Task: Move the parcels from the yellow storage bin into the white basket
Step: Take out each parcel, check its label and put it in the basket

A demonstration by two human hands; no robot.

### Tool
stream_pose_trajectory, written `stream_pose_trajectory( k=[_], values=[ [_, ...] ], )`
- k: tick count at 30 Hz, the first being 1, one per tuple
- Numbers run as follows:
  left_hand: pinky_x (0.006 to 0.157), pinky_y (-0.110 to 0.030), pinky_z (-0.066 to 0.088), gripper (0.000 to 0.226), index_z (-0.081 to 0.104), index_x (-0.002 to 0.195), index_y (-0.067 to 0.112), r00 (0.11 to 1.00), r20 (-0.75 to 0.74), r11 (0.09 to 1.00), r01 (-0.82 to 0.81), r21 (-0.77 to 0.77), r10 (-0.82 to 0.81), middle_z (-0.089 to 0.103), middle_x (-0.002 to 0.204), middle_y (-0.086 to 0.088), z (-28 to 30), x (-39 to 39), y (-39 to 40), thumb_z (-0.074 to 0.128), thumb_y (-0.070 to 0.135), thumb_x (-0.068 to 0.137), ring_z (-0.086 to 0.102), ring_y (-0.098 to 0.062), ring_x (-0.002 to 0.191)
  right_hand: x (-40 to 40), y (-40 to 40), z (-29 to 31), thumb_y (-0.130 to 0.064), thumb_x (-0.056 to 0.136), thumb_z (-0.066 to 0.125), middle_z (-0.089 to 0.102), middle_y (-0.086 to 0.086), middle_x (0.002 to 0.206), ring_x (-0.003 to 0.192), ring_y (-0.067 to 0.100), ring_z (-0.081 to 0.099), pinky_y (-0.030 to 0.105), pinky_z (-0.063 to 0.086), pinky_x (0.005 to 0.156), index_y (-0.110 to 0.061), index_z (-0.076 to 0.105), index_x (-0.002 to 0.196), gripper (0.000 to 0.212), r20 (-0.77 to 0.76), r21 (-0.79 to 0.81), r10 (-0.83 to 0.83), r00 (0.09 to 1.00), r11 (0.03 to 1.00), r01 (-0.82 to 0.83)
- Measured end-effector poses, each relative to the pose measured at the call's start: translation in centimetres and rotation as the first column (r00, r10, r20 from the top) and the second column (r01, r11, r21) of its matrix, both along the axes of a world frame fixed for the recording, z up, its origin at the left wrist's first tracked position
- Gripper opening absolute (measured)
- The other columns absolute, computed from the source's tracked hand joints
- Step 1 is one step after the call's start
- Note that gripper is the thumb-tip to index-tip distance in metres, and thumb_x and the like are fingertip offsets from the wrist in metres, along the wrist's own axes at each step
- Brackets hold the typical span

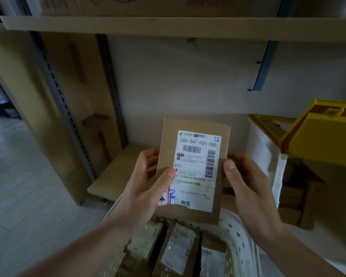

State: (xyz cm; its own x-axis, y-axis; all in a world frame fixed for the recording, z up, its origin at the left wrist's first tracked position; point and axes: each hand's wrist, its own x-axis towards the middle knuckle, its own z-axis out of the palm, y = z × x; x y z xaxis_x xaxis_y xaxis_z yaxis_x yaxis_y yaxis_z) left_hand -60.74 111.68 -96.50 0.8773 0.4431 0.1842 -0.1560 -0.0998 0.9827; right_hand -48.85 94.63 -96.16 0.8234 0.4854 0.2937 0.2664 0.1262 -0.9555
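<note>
Head view: nearest the camera, the white basket (241, 239) sits low in the picture, its perforated rim curving round several labelled parcels (178, 250) that lie inside it. Just above the basket's far rim, both hands hold up a flat cardboard parcel (192, 168) with its white shipping label (196, 166) facing the camera. The left hand (146, 186) grips the parcel's left edge, thumb pressed on the front and fingers curled behind. The right hand (246, 184) grips the right edge the same way, thumb on the front beside the label. The parcel is held upright, tilted slightly, clear of the basket's contents. Beyond it, on the right, the yellow storage bin (318, 132) stands tilted above stacked cardboard boxes (294, 192). Behind the hands a low shelf board (116, 174) meets a pale back wall (178, 76), and a higher shelf (168, 27) runs across the top.
</note>
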Motion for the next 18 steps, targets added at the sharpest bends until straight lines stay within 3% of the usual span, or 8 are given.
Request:
stream_pose_trajectory(
  k=[4,7,18],
  values=[
    [0.078,-0.026,0.061,0.037,0.047,0.125,0.024,1.0,0.001,1.0,0.012,-0.027,-0.012,0.073,0.115,0.009,0.28,-0.07,-0.12,0.063,0.036,0.094,0.072,-0.013,0.106,-0.17,-0.12,-0.21,-0.039,0.089,0.054,0.069,-0.017,0.125,0.115,0.003,0.066,0.023,0.058,0.089,-0.035,0.05,0.138,0.049,-0.014,-0.034,0.158,0.987,0.987,-0.158],
    [0.076,-0.023,0.06,0.04,0.048,0.124,0.019,1.0,0.015,0.997,0.005,-0.078,-0.004,0.074,0.113,0.007,0.33,-0.11,-0.07,0.059,0.031,0.087,0.073,-0.013,0.103,-0.17,-0.08,-0.25,-0.032,0.093,0.053,0.066,-0.012,0.133,0.121,0.006,0.064,0.025,0.057,0.093,-0.032,0.041,0.148,0.057,-0.036,-0.034,0.239,0.97,0.97,-0.24],
    [0.078,-0.028,0.061,0.038,0.05,0.125,0.021,0.999,0.032,0.995,0.016,-0.1,-0.013,0.074,0.117,0.003,0.08,-0.13,0.73,0.055,0.034,0.09,0.073,-0.018,0.105,-0.05,-0.05,-0.27,-0.034,0.088,0.054,0.071,-0.012,0.114,0.112,0.008,0.068,0.021,0.058,0.08,-0.039,0.045,0.142,0.055,-0.069,0.005,0.237,0.969,0.971,-0.237]
  ],
)
